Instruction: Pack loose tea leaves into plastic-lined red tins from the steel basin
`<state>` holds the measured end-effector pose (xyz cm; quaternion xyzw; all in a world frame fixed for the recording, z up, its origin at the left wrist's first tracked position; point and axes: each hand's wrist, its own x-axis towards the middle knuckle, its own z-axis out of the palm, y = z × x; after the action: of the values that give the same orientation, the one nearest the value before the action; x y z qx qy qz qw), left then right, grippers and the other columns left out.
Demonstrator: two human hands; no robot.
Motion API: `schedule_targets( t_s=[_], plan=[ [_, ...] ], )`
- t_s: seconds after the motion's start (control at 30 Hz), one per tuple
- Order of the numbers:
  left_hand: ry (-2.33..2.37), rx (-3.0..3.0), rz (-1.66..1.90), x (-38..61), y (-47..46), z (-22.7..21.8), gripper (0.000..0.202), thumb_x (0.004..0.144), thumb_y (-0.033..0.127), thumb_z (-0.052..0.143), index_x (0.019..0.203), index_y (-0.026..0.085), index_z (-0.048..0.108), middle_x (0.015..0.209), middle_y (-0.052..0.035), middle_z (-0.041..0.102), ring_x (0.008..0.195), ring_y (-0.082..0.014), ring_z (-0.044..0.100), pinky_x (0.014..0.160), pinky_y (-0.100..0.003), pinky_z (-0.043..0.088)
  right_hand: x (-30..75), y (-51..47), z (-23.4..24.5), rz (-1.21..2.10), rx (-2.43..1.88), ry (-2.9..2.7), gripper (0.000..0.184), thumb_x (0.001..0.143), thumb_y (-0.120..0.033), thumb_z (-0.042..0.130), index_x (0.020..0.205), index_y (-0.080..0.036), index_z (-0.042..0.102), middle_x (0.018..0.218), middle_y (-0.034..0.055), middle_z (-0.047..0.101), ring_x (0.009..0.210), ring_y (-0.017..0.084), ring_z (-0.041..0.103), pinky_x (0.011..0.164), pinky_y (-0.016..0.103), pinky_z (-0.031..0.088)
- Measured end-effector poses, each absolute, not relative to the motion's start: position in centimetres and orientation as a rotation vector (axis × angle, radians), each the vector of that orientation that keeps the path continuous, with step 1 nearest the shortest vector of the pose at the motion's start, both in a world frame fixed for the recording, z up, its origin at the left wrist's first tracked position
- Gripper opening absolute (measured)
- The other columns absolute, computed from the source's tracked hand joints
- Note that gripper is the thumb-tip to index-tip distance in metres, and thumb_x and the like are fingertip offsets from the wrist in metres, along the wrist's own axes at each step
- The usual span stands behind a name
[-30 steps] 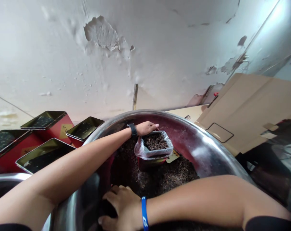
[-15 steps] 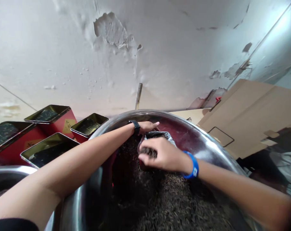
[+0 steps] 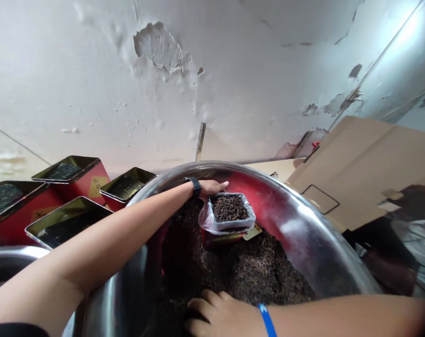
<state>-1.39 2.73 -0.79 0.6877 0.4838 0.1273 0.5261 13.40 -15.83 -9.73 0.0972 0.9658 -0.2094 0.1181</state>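
A big steel basin holds a heap of dark loose tea leaves. A red tin lined with a clear plastic bag stands in the heap, filled with leaves. My left hand, with a black watch on the wrist, rests on the tin's far rim, its fingers laid over the bag's edge. My right hand, with a blue wristband, lies near the bottom of the view in the leaves, fingers curled into them.
Several open red tins with gold rims stand to the left of the basin. A second steel basin's rim shows at lower left. Flat cardboard leans at the right. A peeling white wall is behind.
My right hand was over the tin half a second ago with leaves in it; it has come back down to the near part of the heap. The left hand stays on the tin.
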Motion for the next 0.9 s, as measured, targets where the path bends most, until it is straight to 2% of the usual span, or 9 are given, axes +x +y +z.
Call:
schedule_targets(
  t_s=[0.13,0.27,0.3,0.37,0.43,0.53,0.63,0.77,0.9],
  plan=[
    [1.193,1.609,0.190,-1.7,3.0,-0.5,0.066,0.080,0.065,0.021,0.102,0.015,0.058,0.087,-0.0086,0.064,0.065,-0.0154,0.058,0.061,-0.026,0.046,14.0,-17.3,-15.1,-0.105,0.421,2.893,0.035,0.074,-0.061,0.040,0.084,-0.030,0.053,0.077,0.0004,0.066,0.060,0.021,0.059,0.030,0.027,0.023],
    [1.243,1.597,0.065,-2.1,4.0,-0.6,0.069,0.077,0.068,0.021,0.097,0.014,0.059,0.080,-0.0100,0.064,0.064,-0.0174,0.059,0.060,-0.029,0.047,14.5,-16.9,-11.0,-0.234,0.400,2.948,0.033,0.083,-0.049,0.034,0.075,-0.025,0.055,0.060,-0.0011,0.062,0.044,0.013,0.052,0.031,0.027,0.019],
    [1.250,1.593,0.041,-2.2,4.1,-0.6,0.070,0.076,0.069,0.022,0.095,0.014,0.060,0.079,-0.0103,0.064,0.063,-0.0178,0.059,0.060,-0.030,0.048,14.4,-16.4,-8.8,-0.274,0.443,2.943,0.033,0.082,-0.049,0.035,0.074,-0.024,0.055,0.061,-0.0007,0.062,0.045,0.013,0.053,0.033,0.028,0.021],
    [1.272,1.589,0.024,-2.2,3.9,-0.4,0.068,0.075,0.070,0.026,0.091,0.014,0.060,0.077,-0.0108,0.063,0.061,-0.0181,0.058,0.059,-0.031,0.048,14.0,-15.1,-3.9,-0.334,0.627,2.999,0.049,0.070,-0.067,0.040,0.074,-0.021,0.057,0.064,0.0018,0.062,0.053,0.016,0.055,0.040,0.028,0.029],
    [1.310,1.584,0.024,-2.2,3.4,0.0,0.062,0.075,0.066,0.032,0.086,0.012,0.060,0.075,-0.0110,0.063,0.059,-0.0181,0.058,0.059,-0.033,0.048,13.6,-13.2,0.9,-0.418,0.802,3.121,0.037,0.079,-0.052,0.041,0.082,-0.020,0.058,0.073,0.0014,0.063,0.063,0.014,0.056,0.053,0.025,0.036],
    [1.326,1.581,0.045,-2.1,2.4,1.0,0.042,0.078,0.049,0.043,0.083,0.011,0.059,0.071,-0.0086,0.062,0.060,-0.0165,0.057,0.061,-0.032,0.048,13.4,-9.6,5.5,-0.287,0.993,3.333,0.035,0.083,-0.046,0.040,0.093,-0.017,0.057,0.085,0.0039,0.062,0.077,0.014,0.055,0.067,0.027,0.038],
    [1.336,1.593,0.072,-2.0,2.2,1.8,0.036,0.077,0.044,0.047,0.087,0.011,0.058,0.066,-0.0056,0.060,0.058,-0.0149,0.056,0.062,-0.031,0.048,13.7,-6.4,6.3,-0.191,1.101,3.372,0.040,0.083,-0.048,0.040,0.098,-0.016,0.058,0.093,0.0075,0.062,0.085,0.018,0.055,0.074,0.030,0.039],
    [1.444,1.592,0.098,-1.8,3.2,1.9,0.060,0.078,0.063,0.028,0.081,0.011,0.058,0.058,-0.0058,0.055,0.051,-0.0165,0.054,0.056,-0.035,0.048,15.7,-4.2,5.7,-0.234,1.128,3.322,0.040,0.083,-0.049,0.040,0.103,-0.021,0.060,0.106,0.0064,0.061,0.097,0.020,0.055,0.082,0.032,0.039],
    [1.508,1.501,0.178,-3.0,2.1,1.6,0.065,0.079,0.065,0.021,0.089,0.012,0.058,0.070,-0.0090,0.060,0.060,-0.0177,0.057,0.058,-0.033,0.048,19.0,-3.1,5.2,-0.375,1.517,3.344,0.035,0.085,-0.042,0.037,0.097,-0.020,0.061,0.101,0.0060,0.063,0.093,0.018,0.056,0.085,0.032,0.038]
  ],
)
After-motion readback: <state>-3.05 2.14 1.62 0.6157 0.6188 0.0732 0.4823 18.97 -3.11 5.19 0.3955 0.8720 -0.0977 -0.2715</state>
